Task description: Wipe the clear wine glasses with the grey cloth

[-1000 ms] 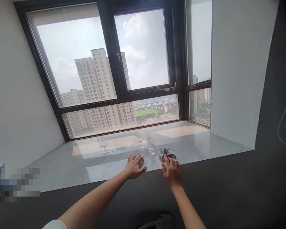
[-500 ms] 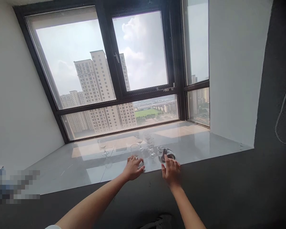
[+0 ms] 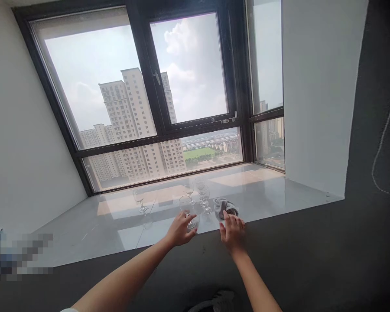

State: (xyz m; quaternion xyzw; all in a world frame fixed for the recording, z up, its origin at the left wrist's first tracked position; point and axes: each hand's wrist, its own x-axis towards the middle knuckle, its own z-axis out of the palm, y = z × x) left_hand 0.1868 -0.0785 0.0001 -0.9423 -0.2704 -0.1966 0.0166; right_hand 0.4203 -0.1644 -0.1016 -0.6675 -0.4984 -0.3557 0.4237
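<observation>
My left hand [image 3: 181, 229] is at a clear stemmed glass [image 3: 185, 202] near the sill's front edge, its fingers curved about the stem and the thumb low by the foot. The glass stands upright. My right hand [image 3: 233, 229] rests at the front edge with its fingertips on a crumpled grey cloth [image 3: 223, 206]. Its thumb is apart from the fingers, which lie stretched out. Just behind, between the two hands, several more stemmed glasses [image 3: 207, 203] stand close together. Another stemmed glass [image 3: 139, 199] stands alone farther left.
The glossy grey windowsill [image 3: 263, 201] has a sharp front edge above a dark wall [image 3: 295, 255]. A dark-framed window [image 3: 160, 138] closes the back. White side walls [image 3: 318, 95] flank it. A beaded cord [image 3: 378, 167] hangs at the right. Blurred items [image 3: 6, 255] lie at the far left.
My left hand's fingers have shifted slightly to the right about the stem, and the index finger is straighter. My right hand and the cloth look nearly unchanged.
</observation>
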